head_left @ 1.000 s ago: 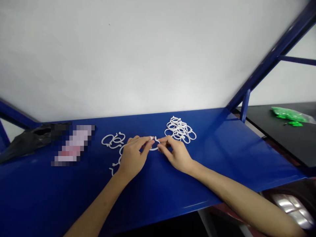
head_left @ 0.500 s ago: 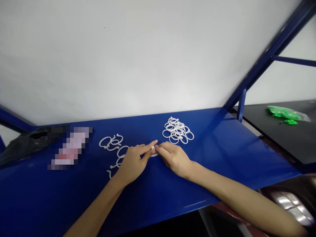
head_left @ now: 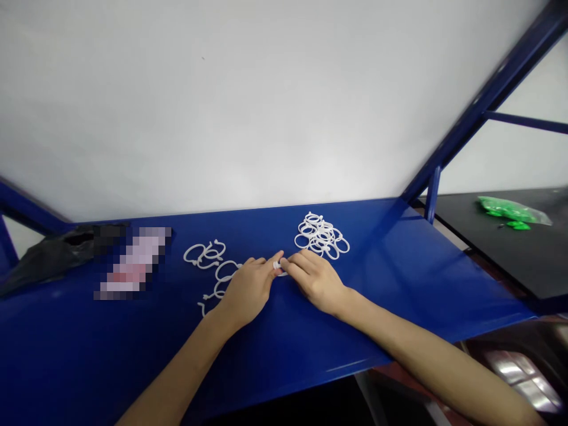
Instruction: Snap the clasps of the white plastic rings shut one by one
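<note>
Between my hands is a white plastic ring point(head_left: 277, 265), like a curtain ring, mostly covered by fingers. My left hand point(head_left: 249, 290) pinches one part of it with thumb and forefinger. From the other side, the bent fingers of my right hand point(head_left: 317, 280) grip it too. Several similar white rings point(head_left: 195, 254), some with gaps in them, lie left of and partly behind my left hand. Beyond my right hand is a heap of closed white rings point(head_left: 322, 234). Whether the held ring is fastened cannot be made out.
All of this lies on a blue tabletop point(head_left: 284, 343) against a pale wall point(head_left: 275, 106). To the left are a black plastic bag point(head_left: 48, 254) and a pixelated pinkish item point(head_left: 133, 260). A green-filled clear bag point(head_left: 510, 210) lies on a black table point(head_left: 483, 248) at right.
The left fingers have closed in more around the ring, and the right fingertips have shifted slightly on it. The view has moved a little; the loose rings and heap lie as before.
</note>
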The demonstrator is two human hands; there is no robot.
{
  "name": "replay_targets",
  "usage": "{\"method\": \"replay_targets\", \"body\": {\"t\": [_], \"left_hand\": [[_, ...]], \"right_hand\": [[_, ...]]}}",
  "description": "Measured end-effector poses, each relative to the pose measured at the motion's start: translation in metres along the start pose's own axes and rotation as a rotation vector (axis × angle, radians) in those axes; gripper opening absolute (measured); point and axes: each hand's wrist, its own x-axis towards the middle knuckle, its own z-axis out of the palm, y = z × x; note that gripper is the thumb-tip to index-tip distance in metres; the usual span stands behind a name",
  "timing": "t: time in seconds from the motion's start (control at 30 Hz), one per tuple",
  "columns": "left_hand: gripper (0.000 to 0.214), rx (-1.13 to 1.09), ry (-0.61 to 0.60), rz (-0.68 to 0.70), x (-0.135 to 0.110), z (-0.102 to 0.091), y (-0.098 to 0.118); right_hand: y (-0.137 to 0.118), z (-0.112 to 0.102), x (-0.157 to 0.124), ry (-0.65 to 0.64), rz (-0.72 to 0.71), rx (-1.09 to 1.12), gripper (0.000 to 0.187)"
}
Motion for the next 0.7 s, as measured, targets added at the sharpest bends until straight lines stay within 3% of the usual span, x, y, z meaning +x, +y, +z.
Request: {"method": "replay_targets", "body": {"t": [0.2, 0.37, 0.47, 0.57, 0.7], "left_hand": [[0.04, 0.176, 0.007, 0.104, -0.005, 0.007, -0.002], [0.039, 0.252, 0.011, 0.1, -0.003, 0.008, 0.004], [0.042, 0.298, 0.02, 0.031, 0.002, -0.001, 0.006], [0.044, 0.312, 0.018, -0.095, 0.004, -0.016, -0.004], [0.042, 0.388, -0.121, -0.21, -0.002, -0.033, -0.032]], "right_hand": [[-0.003, -0.004, 0.0, -0.07, -0.08, -0.049, 0.031], [0.002, -0.001, 0.002, -0.09, -0.014, 0.052, 0.029], [0.012, -0.006, 0.006, -0.007, 0.129, 0.165, 0.021], [0.024, -0.015, 0.007, 0.038, 0.284, 0.145, 0.013], [0.037, -0.016, 0.002, -0.071, 0.346, 0.034, 0.011]]}}
